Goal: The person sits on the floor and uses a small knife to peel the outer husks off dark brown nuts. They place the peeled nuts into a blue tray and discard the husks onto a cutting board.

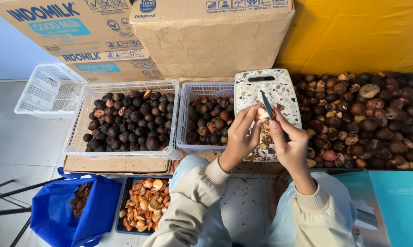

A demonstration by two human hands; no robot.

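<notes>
Small pale-brown nut piece: it is sitting pinched between the fingertips of both hands, just above the speckled board and touching the knife's blade.
Heap of dark brown round nuts: it is lying loose at the right, the biggest mass here, running against the board's right edge.
Brown cardboard boxes: they are standing stacked along the back, behind the baskets.
White plastic lattice basket of dark nuts: it is resting on a flat piece of cardboard, left of the hands and well apart from them.
Second white plastic basket: it is holding brown nuts just beside the left hand, and the board is leaning over its right side.
White speckled plastic cutting board: it is lying under both hands, with shell scraps gathering on its near end.
Blue cloth bag: it is sagging open on the floor at lower left.
Dark tray of orange peeled pieces: it is sitting just beside the bag.
Left hand: its fingers are curling closed, gripping the nut piece from the left.
Right hand: it is closing around the knife handle, its thumb pressing toward the nut piece.
Small dark-bladed knife: it is pointing up and away, its blade meeting the nut piece.
</notes>
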